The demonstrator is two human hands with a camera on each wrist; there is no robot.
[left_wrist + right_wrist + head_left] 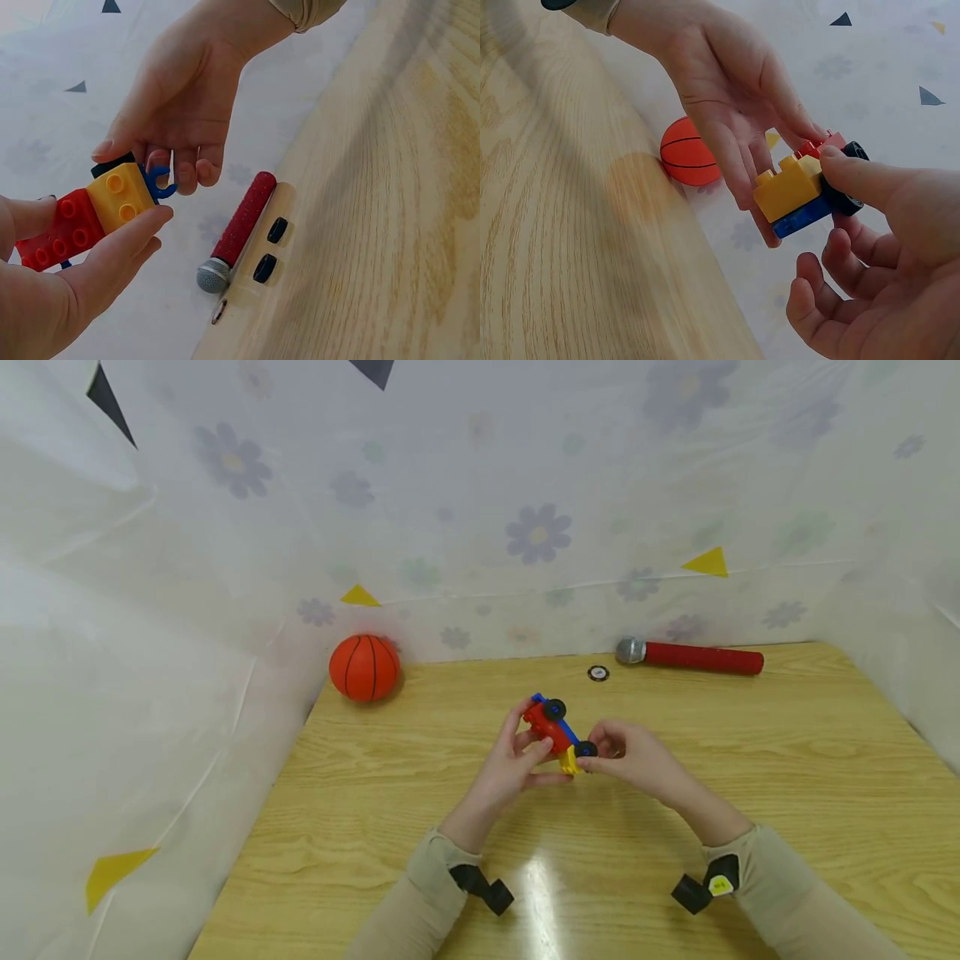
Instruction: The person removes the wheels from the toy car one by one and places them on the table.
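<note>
Just below the centre of the head view, the left hand (510, 766) has fingers clamped on the red, yellow and blue plastic toy car (556, 732), and the right hand (634, 762) pinches its round black wheel (586, 749).

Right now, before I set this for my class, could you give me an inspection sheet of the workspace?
Surface: light wood-grain table, with a bright reflection between the forearms.
Job's things: red, yellow and blue plastic toy car with black wheels, held above the table.
Clutter: orange-red ball with black lines, back left; red-handled microphone with a grey head and small round black-and-white chip, along the back; two dark round pieces, identity unclear.
Grippers: left hand holds the car's red part; right hand pinches a wheel.
Cables: nothing seen.
Surroundings: whitish flower-printed sheeting with yellow and black triangles.
</note>
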